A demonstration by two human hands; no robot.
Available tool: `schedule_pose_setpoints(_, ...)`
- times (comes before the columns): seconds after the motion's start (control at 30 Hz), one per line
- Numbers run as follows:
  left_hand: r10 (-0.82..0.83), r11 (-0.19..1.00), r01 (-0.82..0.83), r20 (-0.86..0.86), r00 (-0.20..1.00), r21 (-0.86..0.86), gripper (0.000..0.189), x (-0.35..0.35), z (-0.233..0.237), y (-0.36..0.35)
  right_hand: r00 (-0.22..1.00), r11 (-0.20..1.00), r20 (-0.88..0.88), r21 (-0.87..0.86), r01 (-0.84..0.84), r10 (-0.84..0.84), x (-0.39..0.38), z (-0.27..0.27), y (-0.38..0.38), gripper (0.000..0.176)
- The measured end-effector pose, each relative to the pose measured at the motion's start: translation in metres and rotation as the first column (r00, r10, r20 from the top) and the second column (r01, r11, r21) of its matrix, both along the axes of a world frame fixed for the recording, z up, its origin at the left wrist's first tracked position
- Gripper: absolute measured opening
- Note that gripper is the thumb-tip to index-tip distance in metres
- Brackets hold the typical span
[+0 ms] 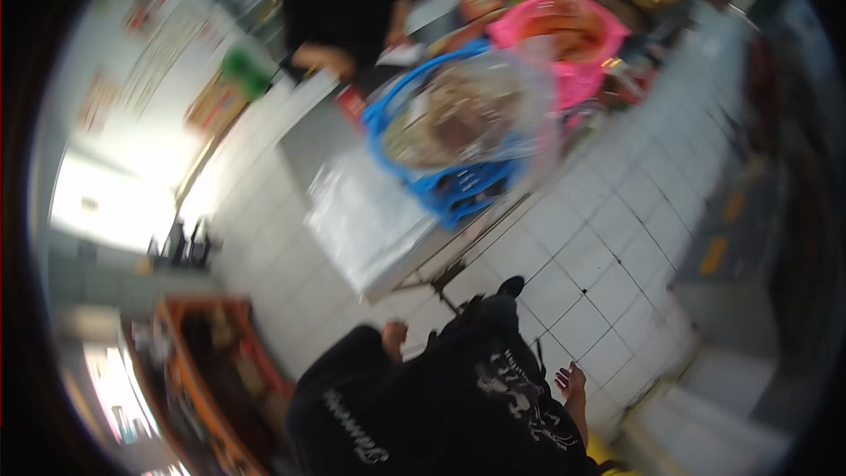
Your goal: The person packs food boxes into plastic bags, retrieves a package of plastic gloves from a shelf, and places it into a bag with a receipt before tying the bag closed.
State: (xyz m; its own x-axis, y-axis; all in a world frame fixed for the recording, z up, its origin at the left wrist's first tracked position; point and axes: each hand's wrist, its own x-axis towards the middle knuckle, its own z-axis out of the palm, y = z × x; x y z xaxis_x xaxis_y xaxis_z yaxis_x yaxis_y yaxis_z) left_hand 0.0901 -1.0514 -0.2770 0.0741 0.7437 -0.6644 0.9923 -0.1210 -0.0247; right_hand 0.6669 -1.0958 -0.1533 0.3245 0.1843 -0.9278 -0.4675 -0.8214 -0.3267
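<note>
My left hand hangs low beside my dark clothing, near the corner of the table; its fingers look curled, but blur hides whether anything is in them. On the other side of my body, my right hand hangs over the tiled floor with its fingers apart and nothing in it. Ahead on the table stands a blue basket with a clear plastic bag of brownish contents in it. Behind it is a pink basket with reddish-orange contents. Clear plastic sheets or bags lie on the near table corner.
Across the table a person in black has both hands near its edge. An orange crate with items stands at the lower left. Grey and white boxes are at the right. White tiled floor runs beside the table.
</note>
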Motion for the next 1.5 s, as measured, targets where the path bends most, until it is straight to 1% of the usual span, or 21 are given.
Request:
schedule_pose_setpoints(0.03, 0.467, 0.882, -0.466, -0.012, 0.884, -0.075, 0.021, -0.009, -0.018, -0.009, 0.995, 0.997, -0.057, 0.001, 0.079, -0.079, 0.015, -0.001, -0.001, 0.05)
schedule_pose_setpoints(0.07, 0.921, 0.373, -0.927, 0.13, 0.368, -0.022, 0.029, 0.0, 0.019, 0.002, 0.999, 0.999, -0.032, -0.034, 0.027, -0.028, 0.026, 0.002, 0.004, 0.052)
schedule_pose_setpoints(0.1, 0.951, -0.12, -0.987, 0.298, -0.082, 0.11, 0.037, 0.025, 0.109, 0.032, 1.0, 0.998, -0.008, -0.069, -0.011, 0.011, 0.037, 0.004, 0.003, 0.054)
schedule_pose_setpoints(0.17, 0.751, -0.415, -0.822, 0.656, -0.068, 0.389, 0.051, 0.027, 0.178, 0.052, 0.995, 0.988, -0.031, -0.117, -0.102, 0.099, 0.067, -0.023, -0.002, 0.057)
schedule_pose_setpoints(0.2, 0.81, -0.226, -0.671, 0.519, 0.273, 0.706, 0.046, -0.001, 0.164, 0.051, 0.987, 0.98, -0.042, -0.12, -0.159, 0.155, 0.075, -0.029, 0.004, 0.057)
schedule_pose_setpoints(0.27, 0.64, -0.444, -0.807, 0.768, 0.018, 0.389, 0.046, 0.004, 0.283, 0.098, 0.897, 0.891, -0.074, -0.101, -0.442, 0.437, 0.092, -0.04, 0.014, 0.052)
schedule_pose_setpoints(0.37, 0.657, -0.105, -0.765, 0.622, 0.426, 0.636, 0.045, -0.022, 0.295, 0.128, 0.864, 0.857, -0.086, -0.111, -0.503, 0.496, 0.096, -0.051, 0.066, 0.048)
schedule_pose_setpoints(0.43, 0.714, -0.012, -0.742, 0.525, 0.462, 0.67, 0.046, -0.016, 0.299, 0.161, 0.871, 0.861, -0.058, -0.128, -0.492, 0.489, 0.095, -0.046, 0.108, 0.044)
schedule_pose_setpoints(0.53, 0.822, 0.01, -0.869, 0.491, 0.289, 0.495, 0.056, -0.001, 0.29, 0.205, 0.785, 0.793, 0.168, 0.03, -0.608, 0.596, 0.084, -0.046, 0.177, 0.042)
schedule_pose_setpoints(0.63, 0.84, -0.099, -0.817, 0.488, 0.237, 0.568, 0.065, 0.008, 0.287, 0.224, 0.548, 0.512, 0.308, 0.196, -0.837, 0.778, -0.004, 0.018, 0.246, 0.026)
schedule_pose_setpoints(0.73, 0.78, -0.229, -0.934, 0.626, -0.007, 0.275, 0.067, -0.009, 0.297, 0.225, 0.341, 0.078, 0.52, 0.462, -0.883, 0.783, -0.12, 0.073, 0.278, 0.025)
schedule_pose_setpoints(0.93, 0.493, 0.145, -0.967, 0.832, 0.254, 0.21, 0.023, 0.0, 0.306, 0.218, 0.313, -0.334, 0.871, 0.444, -0.831, 0.379, -0.398, 0.229, 0.283, 0.057)
schedule_pose_setpoints(1.0, 0.256, 0.245, -0.903, 0.875, 0.411, 0.353, 0.016, 0.018, 0.317, 0.208, 0.32, -0.295, 0.916, 0.383, -0.875, 0.242, -0.472, 0.265, 0.293, 0.077)
schedule_pose_setpoints(1.03, 0.247, 0.25, -0.913, 0.89, 0.382, 0.323, 0.016, 0.023, 0.319, 0.209, 0.153, -0.35, 0.98, 0.189, -0.918, 0.127, -0.509, 0.279, 0.305, 0.083)
schedule_pose_setpoints(1.1, -0.227, 0.191, -0.952, 0.954, 0.195, 0.24, 0.017, 0.027, 0.324, 0.212, -0.028, -0.366, 1.0, -0.029, -0.93, -0.007, -0.558, 0.282, 0.331, 0.089)
schedule_pose_setpoints(1.13, -0.236, 0.21, -0.953, 0.957, 0.168, 0.219, 0.017, 0.016, 0.322, 0.211, -0.085, -0.22, 0.993, -0.065, -0.973, 0.086, -0.572, 0.273, 0.34, 0.086)
schedule_pose_setpoints(1.2, -0.055, 0.763, -0.614, 0.967, 0.251, 0.202, 0.023, -0.02, 0.309, 0.205, -0.013, -0.076, 0.991, -0.003, -0.997, 0.133, -0.56, 0.248, 0.36, 0.08)
schedule_pose_setpoints(1.27, -0.257, 0.522, -0.765, 0.925, 0.279, 0.376, 0.029, -0.069, 0.294, 0.202, 0.036, -0.022, 0.996, 0.037, -0.999, 0.08, -0.539, 0.254, 0.366, 0.076)
schedule_pose_setpoints(1.33, 0.038, 0.341, -0.83, 0.875, 0.482, 0.442, 0.033, -0.115, 0.267, 0.224, -0.002, 0.038, 0.996, -0.005, -0.999, 0.088, -0.528, 0.262, 0.355, 0.074)
schedule_pose_setpoints(1.37, 0.144, 0.377, -0.699, 0.707, 0.692, 0.608, 0.038, -0.139, 0.284, 0.237, -0.031, -0.021, 0.999, -0.031, -0.999, 0.021, -0.526, 0.261, 0.351, 0.072)
schedule_pose_setpoints(1.5, 0.004, 0.595, -0.511, 0.633, 0.774, 0.621, 0.044, -0.157, 0.28, 0.281, -0.055, 0.001, 0.994, -0.055, -0.998, -0.093, -0.534, 0.246, 0.342, 0.071)
